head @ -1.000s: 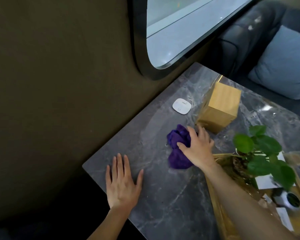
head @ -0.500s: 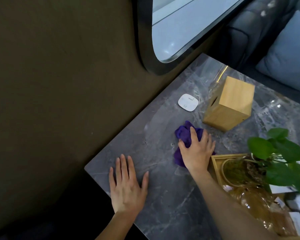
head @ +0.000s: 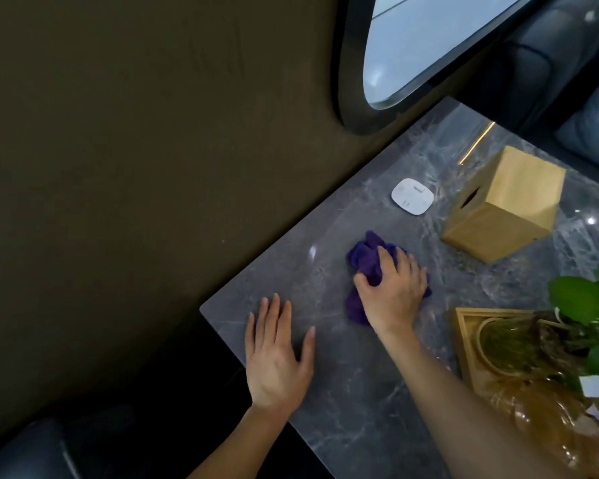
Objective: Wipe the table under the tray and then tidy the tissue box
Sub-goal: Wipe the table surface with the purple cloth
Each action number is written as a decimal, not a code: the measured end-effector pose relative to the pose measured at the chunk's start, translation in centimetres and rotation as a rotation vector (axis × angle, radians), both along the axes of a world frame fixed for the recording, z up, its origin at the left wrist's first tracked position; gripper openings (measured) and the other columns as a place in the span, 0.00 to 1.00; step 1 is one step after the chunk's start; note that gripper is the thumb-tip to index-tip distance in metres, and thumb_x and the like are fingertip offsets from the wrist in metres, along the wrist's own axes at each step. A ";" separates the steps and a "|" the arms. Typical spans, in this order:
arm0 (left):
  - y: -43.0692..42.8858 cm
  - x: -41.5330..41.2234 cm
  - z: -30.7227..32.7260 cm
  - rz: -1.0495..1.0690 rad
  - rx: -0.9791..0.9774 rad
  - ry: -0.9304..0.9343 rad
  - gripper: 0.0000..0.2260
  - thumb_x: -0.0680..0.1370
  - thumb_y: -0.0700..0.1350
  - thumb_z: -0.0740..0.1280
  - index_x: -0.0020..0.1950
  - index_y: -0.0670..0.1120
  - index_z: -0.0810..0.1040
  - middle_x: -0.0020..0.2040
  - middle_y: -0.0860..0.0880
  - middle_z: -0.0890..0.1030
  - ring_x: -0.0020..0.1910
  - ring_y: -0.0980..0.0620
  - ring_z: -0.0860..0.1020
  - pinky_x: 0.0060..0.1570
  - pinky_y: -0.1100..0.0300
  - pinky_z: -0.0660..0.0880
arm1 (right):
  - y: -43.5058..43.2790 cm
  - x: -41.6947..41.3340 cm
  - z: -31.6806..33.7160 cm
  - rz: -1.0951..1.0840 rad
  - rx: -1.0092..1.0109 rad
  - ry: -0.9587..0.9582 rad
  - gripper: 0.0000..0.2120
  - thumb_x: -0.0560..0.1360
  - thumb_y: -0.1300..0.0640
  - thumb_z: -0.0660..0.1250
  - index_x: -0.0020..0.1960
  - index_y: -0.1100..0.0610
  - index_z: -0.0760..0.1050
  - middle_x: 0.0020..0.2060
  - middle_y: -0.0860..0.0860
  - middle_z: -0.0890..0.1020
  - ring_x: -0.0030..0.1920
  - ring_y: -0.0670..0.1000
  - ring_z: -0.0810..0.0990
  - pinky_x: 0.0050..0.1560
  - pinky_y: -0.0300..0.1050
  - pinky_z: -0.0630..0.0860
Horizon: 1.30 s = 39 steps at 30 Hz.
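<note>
A crumpled purple cloth (head: 365, 259) lies on the grey marble table (head: 353, 382). My right hand (head: 393, 292) presses down on it, fingers curled over the cloth and covering its right half. Flat on the table near the front left corner rests my left hand (head: 277, 354), fingers spread, holding nothing. The wooden tissue box (head: 505, 205) lies tipped on its side at the back right, its slot facing left. The wooden tray (head: 464, 344) sits at the right edge of the view, holding a potted green plant (head: 581, 299).
A small white square device (head: 412, 196) lies on the table between the cloth and the wall. A dark olive wall runs along the table's left side, with an oval black-framed window (head: 412, 46) above. Dark sofa cushions stand beyond the table at the far right.
My right hand has slid the purple cloth a little toward the near left, away from the tissue box. My left hand stays flat in place.
</note>
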State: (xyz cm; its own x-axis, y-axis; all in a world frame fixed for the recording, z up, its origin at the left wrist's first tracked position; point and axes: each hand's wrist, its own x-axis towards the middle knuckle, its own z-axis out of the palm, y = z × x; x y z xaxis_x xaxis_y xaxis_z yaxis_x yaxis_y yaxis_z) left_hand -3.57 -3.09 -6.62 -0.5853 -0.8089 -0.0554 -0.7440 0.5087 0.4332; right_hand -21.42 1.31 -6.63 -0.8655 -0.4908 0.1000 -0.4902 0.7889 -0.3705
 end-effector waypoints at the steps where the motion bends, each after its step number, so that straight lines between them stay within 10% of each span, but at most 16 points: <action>1: 0.0 0.3 0.4 0.040 0.047 0.104 0.30 0.75 0.62 0.52 0.66 0.41 0.70 0.67 0.43 0.74 0.69 0.46 0.69 0.70 0.47 0.63 | -0.5 1.0 0.0 0.045 -0.016 0.018 0.26 0.66 0.48 0.63 0.60 0.59 0.74 0.59 0.64 0.77 0.62 0.67 0.72 0.66 0.66 0.62; 8: -2.3 2.4 5.3 0.280 0.116 0.414 0.29 0.74 0.59 0.55 0.67 0.42 0.69 0.69 0.43 0.72 0.68 0.48 0.69 0.67 0.52 0.66 | -2.8 10.7 -0.2 0.514 -0.113 -0.012 0.24 0.65 0.45 0.62 0.57 0.55 0.76 0.56 0.59 0.81 0.59 0.63 0.76 0.64 0.64 0.67; 17: -4.4 3.2 6.1 0.316 0.185 0.301 0.23 0.77 0.53 0.59 0.71 0.47 0.63 0.71 0.47 0.68 0.71 0.50 0.65 0.68 0.53 0.63 | 2.0 16.5 0.5 1.122 -0.170 -0.221 0.23 0.61 0.55 0.71 0.56 0.52 0.73 0.55 0.54 0.78 0.55 0.59 0.74 0.54 0.59 0.73; 23: -5.9 1.1 2.9 0.064 0.322 0.102 0.24 0.78 0.53 0.58 0.73 0.49 0.60 0.75 0.49 0.63 0.74 0.52 0.58 0.74 0.51 0.57 | 4.4 10.5 2.0 0.906 -0.263 -0.310 0.23 0.61 0.53 0.65 0.57 0.54 0.76 0.55 0.61 0.79 0.51 0.56 0.76 0.54 0.46 0.70; 29: -5.3 0.4 -0.2 -0.141 0.005 -0.214 0.29 0.78 0.60 0.47 0.75 0.48 0.47 0.78 0.50 0.50 0.76 0.53 0.47 0.75 0.53 0.43 | 5.7 3.5 3.3 0.374 -0.441 -0.198 0.24 0.61 0.53 0.63 0.54 0.60 0.79 0.54 0.63 0.79 0.52 0.52 0.76 0.59 0.27 0.64; 39: -5.1 0.5 -0.9 -0.146 -0.137 -0.224 0.31 0.75 0.60 0.42 0.75 0.47 0.51 0.77 0.48 0.56 0.76 0.51 0.52 0.73 0.53 0.45 | 3.7 -3.8 1.7 -0.064 0.092 -0.102 0.27 0.71 0.54 0.67 0.68 0.54 0.66 0.68 0.61 0.66 0.66 0.65 0.64 0.66 0.65 0.58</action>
State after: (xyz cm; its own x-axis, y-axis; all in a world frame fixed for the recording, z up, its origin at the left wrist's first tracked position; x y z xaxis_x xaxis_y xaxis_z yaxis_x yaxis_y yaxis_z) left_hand -3.04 -8.20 -7.49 -0.6812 -0.7262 -0.0923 -0.7283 0.6595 0.1862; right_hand -25.21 5.00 -4.89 -0.8989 -0.4370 -0.0327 -0.4010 0.8505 -0.3404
